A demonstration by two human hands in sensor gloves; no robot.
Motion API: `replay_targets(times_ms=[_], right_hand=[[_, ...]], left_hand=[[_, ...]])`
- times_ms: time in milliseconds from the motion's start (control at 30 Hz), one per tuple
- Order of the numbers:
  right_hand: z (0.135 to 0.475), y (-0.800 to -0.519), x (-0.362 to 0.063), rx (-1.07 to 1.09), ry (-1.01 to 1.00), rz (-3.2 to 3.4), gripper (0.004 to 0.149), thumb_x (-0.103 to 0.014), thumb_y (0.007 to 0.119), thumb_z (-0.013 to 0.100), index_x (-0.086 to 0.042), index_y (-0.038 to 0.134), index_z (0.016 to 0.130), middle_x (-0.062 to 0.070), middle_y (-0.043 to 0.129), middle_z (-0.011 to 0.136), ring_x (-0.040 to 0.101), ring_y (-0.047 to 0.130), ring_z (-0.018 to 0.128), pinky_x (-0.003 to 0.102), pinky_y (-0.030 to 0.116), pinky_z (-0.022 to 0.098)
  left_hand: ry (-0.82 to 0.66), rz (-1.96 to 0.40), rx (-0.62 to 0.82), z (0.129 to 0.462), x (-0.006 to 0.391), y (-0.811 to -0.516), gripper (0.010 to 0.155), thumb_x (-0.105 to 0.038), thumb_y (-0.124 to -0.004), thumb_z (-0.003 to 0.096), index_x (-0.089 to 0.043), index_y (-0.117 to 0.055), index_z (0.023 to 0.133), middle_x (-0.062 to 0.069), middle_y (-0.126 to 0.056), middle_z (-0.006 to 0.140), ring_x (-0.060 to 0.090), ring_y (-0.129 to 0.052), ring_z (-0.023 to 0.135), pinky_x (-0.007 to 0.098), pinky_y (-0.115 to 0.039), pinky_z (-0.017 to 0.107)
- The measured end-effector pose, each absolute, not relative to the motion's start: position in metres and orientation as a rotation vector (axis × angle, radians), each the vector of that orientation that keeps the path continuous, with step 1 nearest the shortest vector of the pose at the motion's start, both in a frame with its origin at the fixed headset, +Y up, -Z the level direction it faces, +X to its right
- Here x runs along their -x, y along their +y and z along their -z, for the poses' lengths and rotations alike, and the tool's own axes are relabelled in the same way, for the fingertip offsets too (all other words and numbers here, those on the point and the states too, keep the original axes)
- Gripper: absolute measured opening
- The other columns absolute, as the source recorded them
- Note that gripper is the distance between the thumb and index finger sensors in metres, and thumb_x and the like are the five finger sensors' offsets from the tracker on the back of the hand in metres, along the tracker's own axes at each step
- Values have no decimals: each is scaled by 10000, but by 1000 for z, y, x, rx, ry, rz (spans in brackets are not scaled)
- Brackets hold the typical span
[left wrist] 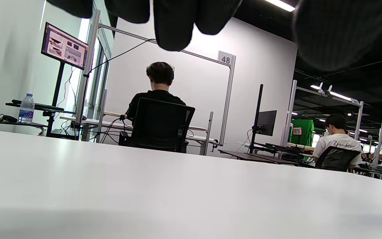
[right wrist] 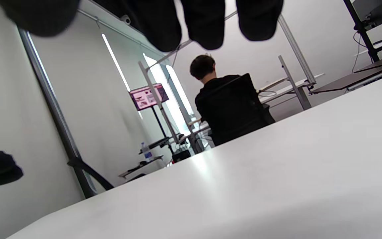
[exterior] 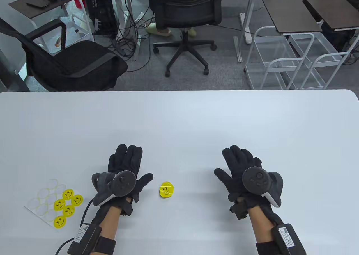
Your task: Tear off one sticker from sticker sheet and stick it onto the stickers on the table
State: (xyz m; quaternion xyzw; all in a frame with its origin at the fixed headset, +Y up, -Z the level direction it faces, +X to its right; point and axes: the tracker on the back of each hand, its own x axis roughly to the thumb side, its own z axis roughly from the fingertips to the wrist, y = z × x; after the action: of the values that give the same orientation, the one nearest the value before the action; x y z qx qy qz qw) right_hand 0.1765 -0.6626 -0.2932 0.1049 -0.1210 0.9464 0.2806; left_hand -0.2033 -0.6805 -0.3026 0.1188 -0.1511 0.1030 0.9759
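A sticker sheet (exterior: pixel 53 203) lies at the table's front left, with several yellow smiley stickers on it and several bare round spots. A small stack of yellow smiley stickers (exterior: pixel 166 189) sits on the white table (exterior: pixel 179 120) between my hands. My left hand (exterior: pixel 127 168) rests flat on the table, fingers spread, holding nothing, just left of the stack. My right hand (exterior: pixel 238 165) rests flat, fingers spread, holding nothing, well to the right of the stack. The wrist views show only fingertips (left wrist: pixel 172 26) (right wrist: pixel 204 26) over bare table.
The table's far edge runs across the middle of the table view. Beyond it stand two black office chairs (exterior: pixel 185 10), white wire carts (exterior: pixel 291 61) and small side tables. A person sits at a desk (left wrist: pixel 159 99) in the background.
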Motion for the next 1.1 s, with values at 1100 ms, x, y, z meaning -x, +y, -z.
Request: replay_targets(times_ms=[1100], right_hand=[[290,-657,-176,-369,-279,-2503,779,-625,626,477,-167,570,1104,223,544,1178,618,466,1027,849,344,631]], left_hand=[[20,-72,-133,306,315,-670,959,-662,-777,434,-189,-325,1137,117,-377,1231,434,-221,1114,627,-378,777]])
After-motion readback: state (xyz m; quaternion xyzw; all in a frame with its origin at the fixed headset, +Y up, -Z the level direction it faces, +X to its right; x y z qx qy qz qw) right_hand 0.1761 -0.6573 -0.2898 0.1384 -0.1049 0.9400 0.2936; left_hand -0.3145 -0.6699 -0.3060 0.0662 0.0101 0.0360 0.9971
